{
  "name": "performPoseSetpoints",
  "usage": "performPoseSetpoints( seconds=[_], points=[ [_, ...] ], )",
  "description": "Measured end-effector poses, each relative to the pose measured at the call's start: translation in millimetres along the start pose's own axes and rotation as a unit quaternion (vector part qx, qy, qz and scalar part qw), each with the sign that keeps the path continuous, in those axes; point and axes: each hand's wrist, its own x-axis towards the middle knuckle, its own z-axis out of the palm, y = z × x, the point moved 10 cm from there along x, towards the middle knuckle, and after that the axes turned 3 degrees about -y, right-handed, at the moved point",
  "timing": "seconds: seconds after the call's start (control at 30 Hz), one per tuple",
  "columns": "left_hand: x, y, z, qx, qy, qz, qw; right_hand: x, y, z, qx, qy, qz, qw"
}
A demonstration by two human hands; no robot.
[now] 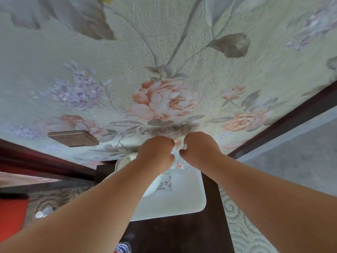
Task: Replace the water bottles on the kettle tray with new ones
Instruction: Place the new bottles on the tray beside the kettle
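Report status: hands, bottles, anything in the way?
Both hands, left and right, closed over bottles at tray's far end. Bottles mostly hidden. Kettle close left.

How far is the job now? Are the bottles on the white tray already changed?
Done: I cannot tell whether any bottle has been swapped. In hand: the left hand and the right hand are both closed around clear water bottles at the far end of the white tray, next to the white kettle. Left: whether these bottles are old or new does not show, so the exchange looks unfinished.
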Motion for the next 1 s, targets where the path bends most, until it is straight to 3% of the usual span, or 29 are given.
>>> performPoseSetpoints(
  seconds=[0.4, 0.6, 0.77, 1.0],
  points=[
    [0, 1, 0, 0.005, 0.073, 0.031, 0.997, 5, -1, -1, -0.025, 0.017, 0.007, 1.000],
    [0, -1, -3, -0.002, 0.076, 0.039, 0.996, 3, -19, -13, -0.105, 0.000, -0.089, 0.991],
    [-4, 6, 4, 0.038, 0.077, 0.091, 0.992, 1, -27, -16, -0.226, -0.033, -0.181, 0.957],
    [-4, -7, 0, 0.001, 0.078, 0.054, 0.995, 2, -20, -15, -0.202, 0.010, -0.183, 0.962]
  ],
)
